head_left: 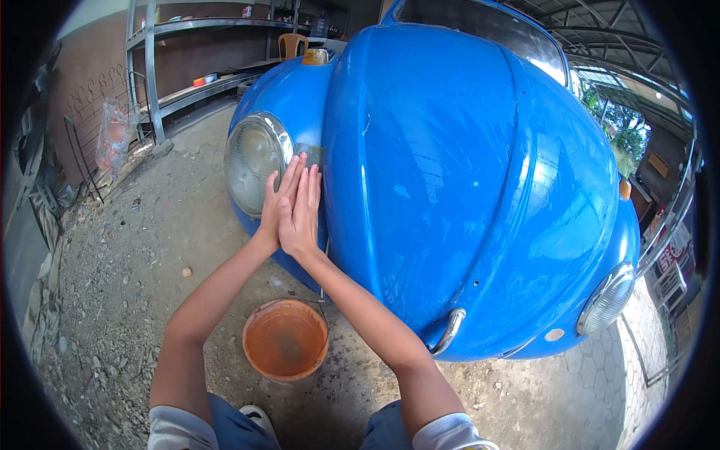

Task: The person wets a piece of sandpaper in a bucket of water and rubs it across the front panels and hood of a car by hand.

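1. Grip: both hands lie flat, fingers straight and together, pressing a small grey-green sanding pad (308, 154) against the blue car (450, 172). Neither hand closes around the pad; it is held by palm and fingertip pressure only.
2. The left hand (276, 201) and right hand (301, 210) sit side by side, touching along their inner edges, fingertips pointing up the panel. The fingertips cover the pad's lower edge; its upper part shows just above them.
3. The pad rests on the fender, in the strip between the round headlight (253, 161) just left of the grip and the seam of the hood (435, 150) just right of it.
4. Directly below the grip, on the gravel ground (135, 255), stands an orange bucket (285, 339) holding cloudy water. It is between the person's forearms and stands apart from the car body.
5. Lower right of the grip, a chrome bumper bracket (448, 330) projects from the nose of the car; a second headlight (606, 298) lies farther right.
6. Above and left of the grip, well apart, metal shelving (187, 60) stands against the wall, with an orange plastic chair (292, 45) behind the car.
7. The person's knees in blue trousers and a white shoe (259, 416) show at the lower edge.
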A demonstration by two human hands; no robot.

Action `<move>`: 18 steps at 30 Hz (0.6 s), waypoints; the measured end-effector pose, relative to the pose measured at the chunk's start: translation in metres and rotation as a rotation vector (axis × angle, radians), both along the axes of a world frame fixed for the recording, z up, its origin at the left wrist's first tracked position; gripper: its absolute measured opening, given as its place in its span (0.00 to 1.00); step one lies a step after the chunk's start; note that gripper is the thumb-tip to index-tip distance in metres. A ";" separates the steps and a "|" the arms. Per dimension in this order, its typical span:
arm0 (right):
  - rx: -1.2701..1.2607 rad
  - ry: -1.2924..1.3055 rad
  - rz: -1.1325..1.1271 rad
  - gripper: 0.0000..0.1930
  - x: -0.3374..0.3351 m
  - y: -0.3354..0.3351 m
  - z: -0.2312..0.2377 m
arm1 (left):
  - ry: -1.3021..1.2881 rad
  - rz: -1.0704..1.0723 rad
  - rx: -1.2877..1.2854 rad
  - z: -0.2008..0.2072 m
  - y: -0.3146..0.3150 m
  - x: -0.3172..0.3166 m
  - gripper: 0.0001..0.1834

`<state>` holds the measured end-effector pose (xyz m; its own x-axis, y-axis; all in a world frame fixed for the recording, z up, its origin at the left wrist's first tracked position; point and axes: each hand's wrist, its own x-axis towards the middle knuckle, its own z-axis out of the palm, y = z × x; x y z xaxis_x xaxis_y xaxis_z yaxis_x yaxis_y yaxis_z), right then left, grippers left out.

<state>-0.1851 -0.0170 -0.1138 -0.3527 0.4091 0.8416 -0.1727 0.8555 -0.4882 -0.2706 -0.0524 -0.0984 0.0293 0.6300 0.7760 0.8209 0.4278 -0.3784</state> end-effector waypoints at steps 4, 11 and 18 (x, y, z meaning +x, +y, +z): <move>0.019 -0.007 -0.032 0.46 0.001 -0.009 0.005 | -0.073 -0.076 0.103 0.000 0.004 0.004 0.34; 0.122 -0.035 0.077 0.49 0.034 -0.004 0.032 | -0.218 -0.361 0.224 0.001 0.010 0.024 0.34; 0.044 -0.072 0.018 0.47 0.035 -0.014 0.069 | -0.690 -0.983 0.236 -0.003 0.020 0.016 0.36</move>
<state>-0.1502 -0.0309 -0.0450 -0.4200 0.3653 0.8308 -0.1541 0.8734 -0.4619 -0.2546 -0.0322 -0.1018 -0.0490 0.4128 0.9095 0.8308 -0.4885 0.2665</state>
